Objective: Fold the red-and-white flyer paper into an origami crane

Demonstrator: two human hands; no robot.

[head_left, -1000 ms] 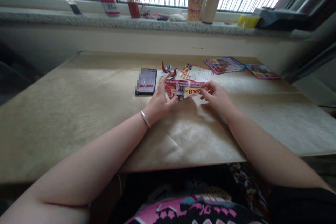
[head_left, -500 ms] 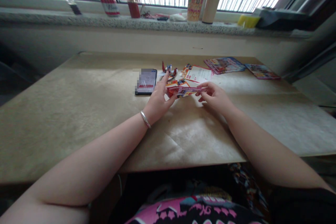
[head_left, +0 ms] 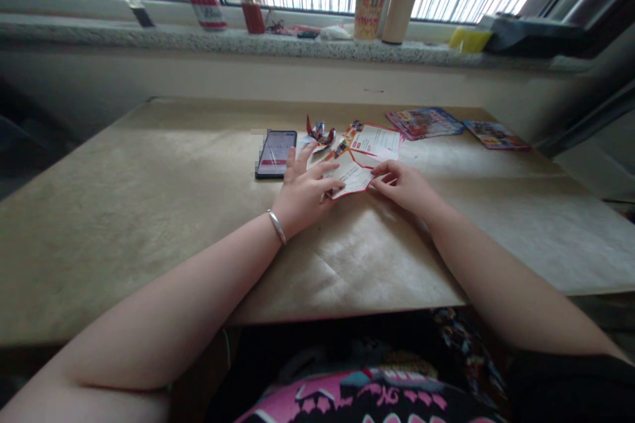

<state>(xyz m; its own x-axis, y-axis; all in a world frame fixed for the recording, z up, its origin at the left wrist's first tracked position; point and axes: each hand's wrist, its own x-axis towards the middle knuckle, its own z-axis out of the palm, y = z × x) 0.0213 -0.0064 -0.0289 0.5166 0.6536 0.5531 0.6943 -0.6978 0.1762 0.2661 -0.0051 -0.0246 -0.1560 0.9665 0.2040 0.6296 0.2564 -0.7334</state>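
A white printed paper [head_left: 355, 178] with a red edge and an orange picture strip lies unfolded in front of me. My left hand [head_left: 303, 190], with a silver bangle at the wrist, rests on its left part, fingers spread. At the right edge of that paper, my right hand [head_left: 404, 186] pinches it between thumb and fingers. A similar red-edged paper [head_left: 381, 139] lies just behind it. Close to my left fingertips are a phone [head_left: 278, 153] with a lit screen and a crumpled red and silver piece [head_left: 323, 136], whose kind I cannot make out.
Colourful printed booklets or packets [head_left: 424, 123] lie at the back right, with another flat one [head_left: 496, 135] beside them. On the stone windowsill [head_left: 297, 46] stand a red and white can [head_left: 204, 3], a red bottle [head_left: 253, 15] and a patterned cup [head_left: 371, 5].
The red printed paper held between both hands has been opened out and lowered, now showing its white side. My left hand has spread flat over it; my right hand stays at its right edge.
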